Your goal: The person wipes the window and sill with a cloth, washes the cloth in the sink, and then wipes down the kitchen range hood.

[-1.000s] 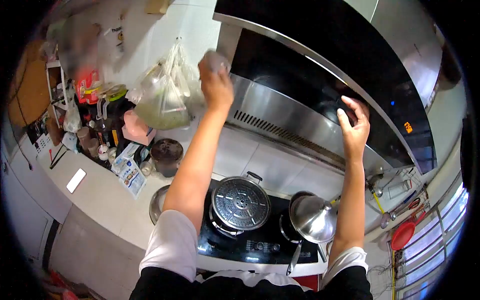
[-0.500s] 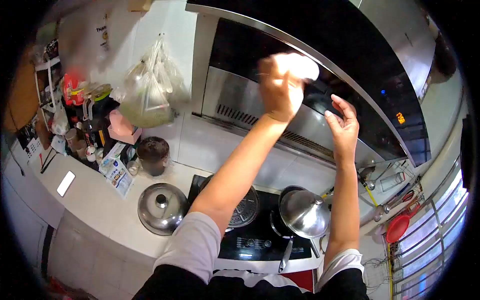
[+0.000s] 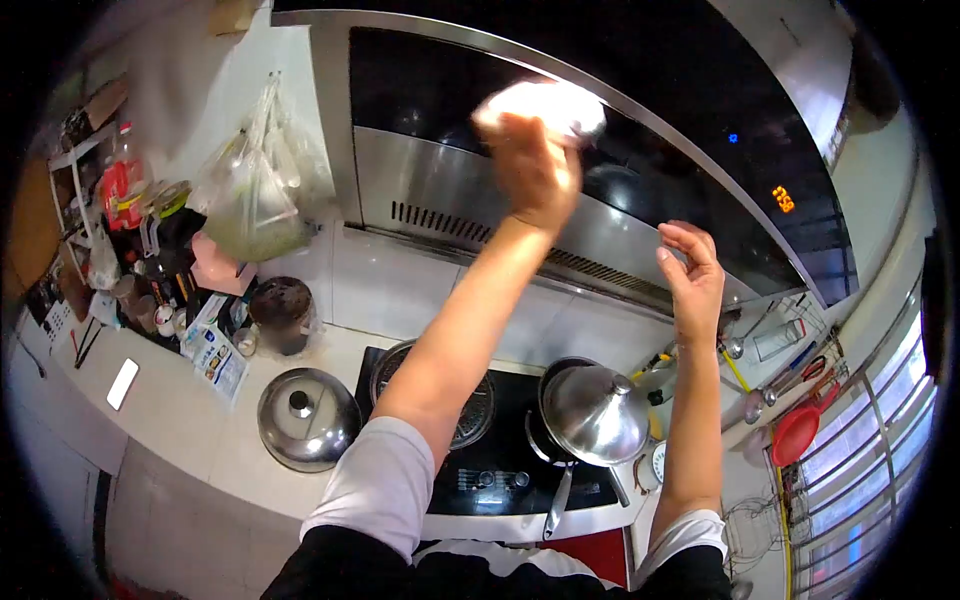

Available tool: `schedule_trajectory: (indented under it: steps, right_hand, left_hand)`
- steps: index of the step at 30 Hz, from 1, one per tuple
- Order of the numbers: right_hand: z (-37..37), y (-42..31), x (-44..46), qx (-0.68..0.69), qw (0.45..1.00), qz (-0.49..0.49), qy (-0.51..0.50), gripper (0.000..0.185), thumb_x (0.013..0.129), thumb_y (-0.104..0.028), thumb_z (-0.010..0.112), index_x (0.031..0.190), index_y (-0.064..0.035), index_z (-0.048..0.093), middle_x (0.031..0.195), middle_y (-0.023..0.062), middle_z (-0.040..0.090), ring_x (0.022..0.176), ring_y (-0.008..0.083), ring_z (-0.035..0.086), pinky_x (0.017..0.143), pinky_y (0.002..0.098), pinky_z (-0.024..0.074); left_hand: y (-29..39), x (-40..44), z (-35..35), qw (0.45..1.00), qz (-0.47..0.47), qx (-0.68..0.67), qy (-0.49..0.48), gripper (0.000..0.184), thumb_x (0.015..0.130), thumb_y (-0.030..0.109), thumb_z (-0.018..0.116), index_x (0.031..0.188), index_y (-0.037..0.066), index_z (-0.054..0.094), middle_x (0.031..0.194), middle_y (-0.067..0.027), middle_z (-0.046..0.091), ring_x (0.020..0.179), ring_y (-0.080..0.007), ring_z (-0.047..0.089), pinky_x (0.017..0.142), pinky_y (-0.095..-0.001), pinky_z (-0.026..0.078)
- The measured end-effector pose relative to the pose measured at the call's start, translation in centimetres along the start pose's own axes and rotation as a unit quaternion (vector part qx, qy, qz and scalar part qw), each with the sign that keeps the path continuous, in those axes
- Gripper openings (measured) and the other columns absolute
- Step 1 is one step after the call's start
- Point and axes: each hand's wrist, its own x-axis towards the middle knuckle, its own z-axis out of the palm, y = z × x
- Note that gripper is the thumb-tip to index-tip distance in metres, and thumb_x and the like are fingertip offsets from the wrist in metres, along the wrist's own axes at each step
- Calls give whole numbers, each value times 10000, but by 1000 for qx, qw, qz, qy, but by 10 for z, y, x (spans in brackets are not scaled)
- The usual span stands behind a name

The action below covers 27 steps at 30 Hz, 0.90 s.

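Note:
My left hand (image 3: 535,172) is raised against the range hood's black panel (image 3: 420,90), holding a cloth (image 3: 550,108) that is washed out by bright light. Fingers wrap around its lower side, and blur hides their detail. To the right, my right hand (image 3: 692,275) is held up before the hood's lower edge, thumb and fingers apart and curved, with nothing between them. Below my arms is the black gas stove (image 3: 490,490). A perforated steamer plate (image 3: 474,412) is partly hidden by my left forearm. A pan with a steel lid (image 3: 596,415) sits on the right burner.
A domed steel lid (image 3: 308,420) lies on the counter left of the stove. Plastic bags (image 3: 262,190) hang on the wall above a dark jar (image 3: 283,308). A white phone (image 3: 123,384) is at the far left, and a red strainer (image 3: 796,432) hangs at the right.
My left hand with the cloth has moved from the hood's left side onto its black panel, then slightly back left. The view has shifted right. My right hand stays raised and open.

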Motion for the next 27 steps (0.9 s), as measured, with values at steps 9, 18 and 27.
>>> schedule_trajectory:
  steps: [9,18,27]
  right_hand:
    - [-10,-10,-15,4,999,11,-48,186,797,-2,628,969,-46,680,1129,49,522,953,86,531,721,207,461]
    - [12,-12,0,34,998,-1,-61,260,795,-33,635,1053,-59,656,1158,51,524,1074,149,534,859,270,468]
    - [-41,16,25,45,990,133,15,679,770,-230,707,1300,86,425,1294,205,492,1222,267,470,1038,356,342]
  left_hand:
    - [-116,60,-82,953,145,268,-5,405,705,-26,605,1056,178,613,1057,-22,579,934,-226,506,874,-393,360]
    - [-96,25,-78,952,139,195,-189,290,708,61,603,959,198,652,1029,19,613,1008,-228,553,796,-366,496]
    - [-110,47,-108,920,152,298,-202,418,705,25,614,1101,157,634,1101,6,620,974,-252,525,873,-337,446]
